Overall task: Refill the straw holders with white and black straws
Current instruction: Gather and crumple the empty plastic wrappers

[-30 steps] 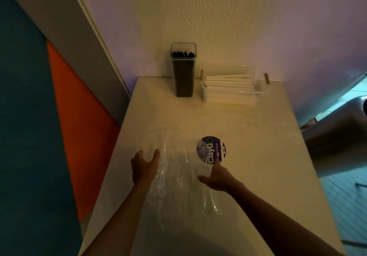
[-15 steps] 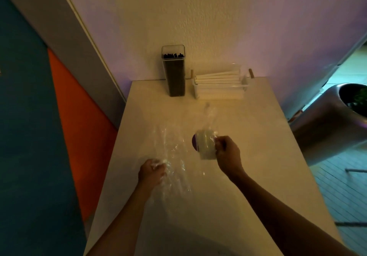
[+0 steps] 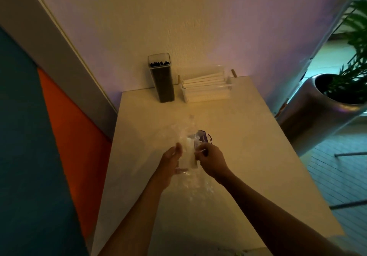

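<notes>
**Mara:** White tabletop [image 3: 248,156] pushed up against a textured wall, with a teal and orange panel to the left and a potted plant in a metal planter [image 3: 317,105] off to the right. What's on it?

**Jon:** At the back stand the two straw holders: a tall clear one packed with black straws [image 3: 161,81], and just beside it a low clear tray of white straws [image 3: 206,86] lying flat. Both look well filled, though I can't judge the tray's depth.

**Mara:** And the hands?

**Jon:** A second ago they lay spread on a flat clear plastic bag [image 3: 188,156] with a purple label. Half a second ago each had gathered a side. Now they've come together at mid-table, the bag bunched between them. The left hand [image 3: 170,162] cups it with curled fingers; the right hand [image 3: 210,158] pinches the upper part near the label.

**Mara:** Meaning?

**Jon:** I'd judge the wrapper is empty and being crumpled up, so refilling looks nearly done. Whether any straws remain inside, I can't tell.
</notes>
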